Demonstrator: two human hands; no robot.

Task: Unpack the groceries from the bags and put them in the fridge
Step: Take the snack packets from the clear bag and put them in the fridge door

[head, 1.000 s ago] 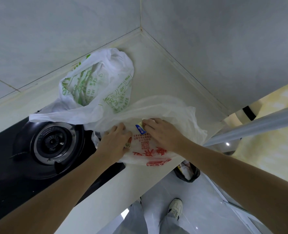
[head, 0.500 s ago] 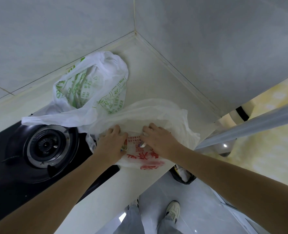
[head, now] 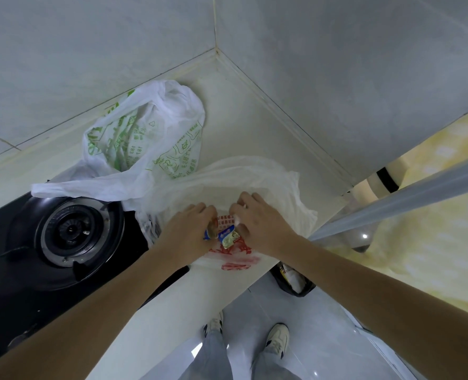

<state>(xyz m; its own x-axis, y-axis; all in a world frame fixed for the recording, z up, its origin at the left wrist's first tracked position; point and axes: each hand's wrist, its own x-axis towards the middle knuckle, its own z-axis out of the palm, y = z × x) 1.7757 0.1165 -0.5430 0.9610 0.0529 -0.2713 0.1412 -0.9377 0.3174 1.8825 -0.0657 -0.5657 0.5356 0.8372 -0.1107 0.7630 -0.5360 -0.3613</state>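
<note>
Early in the unpacking: both hands, left hand [head: 193,231] and right hand [head: 260,224], pinch small blue packets [head: 224,235] at the red-printed bag [head: 235,253] on the worktop [head: 249,133]; the green-printed bag [head: 145,144] waits, no fridge in view.

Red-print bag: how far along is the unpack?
Early. Done: nothing visibly stored; no fridge in view. In hand: both hands, left hand and right hand, at the red-print bag, pinching small blue packets. Left: those packets and the green-print bag, contents unclear.

Single head-worn view, steeply downward, close over a countertop [head: 243,111] corner, edges perhaps wide-angle-warped.
</note>
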